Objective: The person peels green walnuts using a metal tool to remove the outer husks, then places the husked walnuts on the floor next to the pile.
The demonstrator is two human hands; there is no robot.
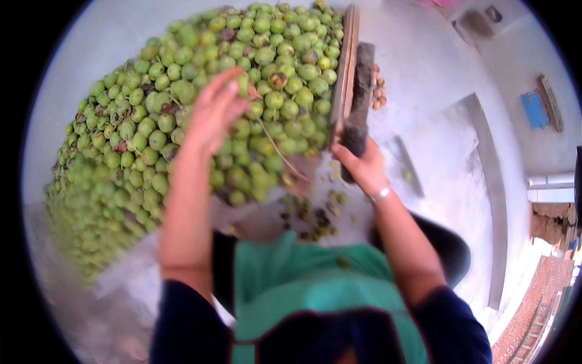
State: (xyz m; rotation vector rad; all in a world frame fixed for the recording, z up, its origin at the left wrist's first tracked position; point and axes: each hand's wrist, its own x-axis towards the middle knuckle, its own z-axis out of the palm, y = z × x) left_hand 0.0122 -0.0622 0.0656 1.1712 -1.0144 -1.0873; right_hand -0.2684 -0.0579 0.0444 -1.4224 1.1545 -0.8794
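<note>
A large heap of green-husked walnuts (157, 139), some with brown blotches, fills the left and far middle. Over the heap my left hand (212, 112) is closed, with one green walnut (244, 85) at its fingertips; motion blurs it a little. To the right, my right hand (367, 170) wraps round the near end of a long dark bar (362, 82), rough and wood-like. It lies along a brown wooden plank (344, 73) standing at the heap's right edge. The palm hides part of the bar's near end.
Tan nuts (379, 94) lie beyond the dark bar. Dark and green husk bits (315, 221) are scattered on the floor before my green apron (321, 273). A thin stick (282, 151) crosses the heap's near edge. A low ledge (494, 206) stands at right.
</note>
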